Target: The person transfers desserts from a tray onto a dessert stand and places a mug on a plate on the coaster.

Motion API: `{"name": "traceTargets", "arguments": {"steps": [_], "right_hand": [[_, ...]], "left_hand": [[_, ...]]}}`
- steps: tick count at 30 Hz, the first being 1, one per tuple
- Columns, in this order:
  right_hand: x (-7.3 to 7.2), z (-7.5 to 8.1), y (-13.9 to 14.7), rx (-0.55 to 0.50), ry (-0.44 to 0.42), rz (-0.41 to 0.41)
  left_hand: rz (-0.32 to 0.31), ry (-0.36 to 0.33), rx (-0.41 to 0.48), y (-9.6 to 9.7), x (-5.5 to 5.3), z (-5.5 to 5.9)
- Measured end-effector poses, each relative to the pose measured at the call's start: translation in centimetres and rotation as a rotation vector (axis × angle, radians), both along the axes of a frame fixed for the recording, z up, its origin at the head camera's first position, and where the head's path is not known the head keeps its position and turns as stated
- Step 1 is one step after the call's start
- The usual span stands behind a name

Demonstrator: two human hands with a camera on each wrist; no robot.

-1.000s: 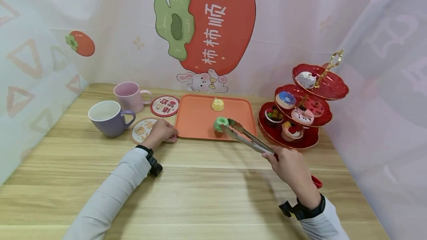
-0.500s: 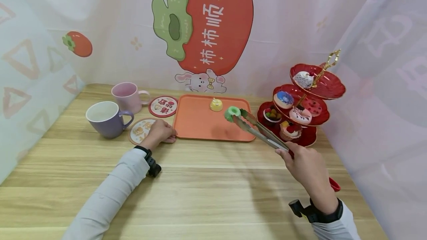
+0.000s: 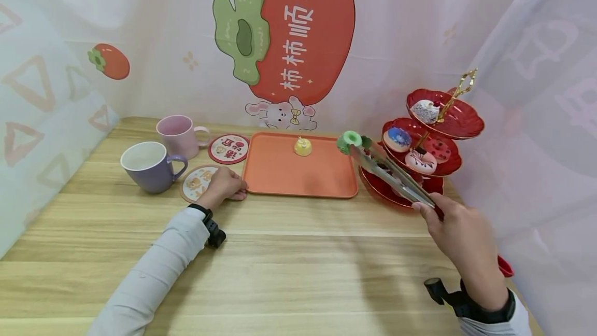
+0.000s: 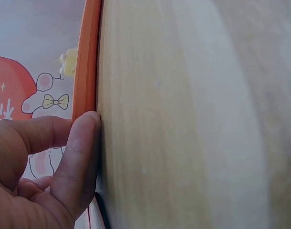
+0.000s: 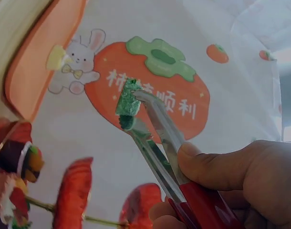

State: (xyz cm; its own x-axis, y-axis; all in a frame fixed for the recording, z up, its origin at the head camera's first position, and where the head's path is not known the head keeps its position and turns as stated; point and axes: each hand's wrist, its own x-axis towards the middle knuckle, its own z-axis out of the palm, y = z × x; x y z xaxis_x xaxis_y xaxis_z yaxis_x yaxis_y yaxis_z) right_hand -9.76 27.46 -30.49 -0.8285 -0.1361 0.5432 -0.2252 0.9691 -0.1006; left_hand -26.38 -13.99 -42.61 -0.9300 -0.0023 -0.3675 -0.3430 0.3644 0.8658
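Observation:
My right hand grips metal tongs with red handles. Between the tong tips sits a small green ring-shaped cake, raised beside the tray's right end in the head view. The right wrist view shows the same green cake from the side, pinched by both tips. With thumb and forefinger, my left hand pinches the front left corner of the orange tray. The tray's rim runs up from those fingertips in the left wrist view. A yellow cake sits near the tray's back edge.
At right, a three-tier red stand bears several toy cakes and doughnuts; the tongs overlap its lower tiers. A pink mug, a purple mug, a red-rimmed coaster and a pale coaster lie left of the tray.
The green cake has risen off the tray in the tongs and moved right and back, towards the stand. My right hand has shifted right. My left hand has stayed at the tray corner.

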Motion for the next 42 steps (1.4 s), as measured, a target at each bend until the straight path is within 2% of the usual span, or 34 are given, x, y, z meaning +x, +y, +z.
{"name": "traceTargets", "arguments": {"steps": [8,12,17,23,28,34,37,42], "right_hand": [[1.1,1.9,2.1,0.035,0.111,-0.024],[1.6,2.6,2.9,0.032,0.134,-0.065],[2.0,3.0,3.9,0.029,0.164,-0.107],[2.5,3.2,4.7,0.039,0.232,-0.118],[3.2,3.5,5.3,0.031,0.248,-0.134],[3.7,3.9,5.9,-0.023,0.215,-0.164],[3.9,4.0,6.2,-0.071,0.216,-0.136],[3.8,4.2,6.9,-0.174,0.269,-0.03]], "left_hand": [[-0.002,0.002,-0.009,0.2,0.0,0.3],[0.002,-0.004,-0.012,0.1,-0.2,0.2],[0.0,-0.006,0.0,0.1,-0.2,0.1],[0.0,-0.021,0.0,0.2,0.1,0.5],[-0.007,-0.035,-0.005,0.1,0.0,0.3],[-0.01,-0.015,-0.02,0.0,-0.2,0.0],[-0.007,-0.018,-0.016,0.0,-0.3,-0.1],[-0.005,-0.027,-0.025,0.0,-0.2,0.0]]}}
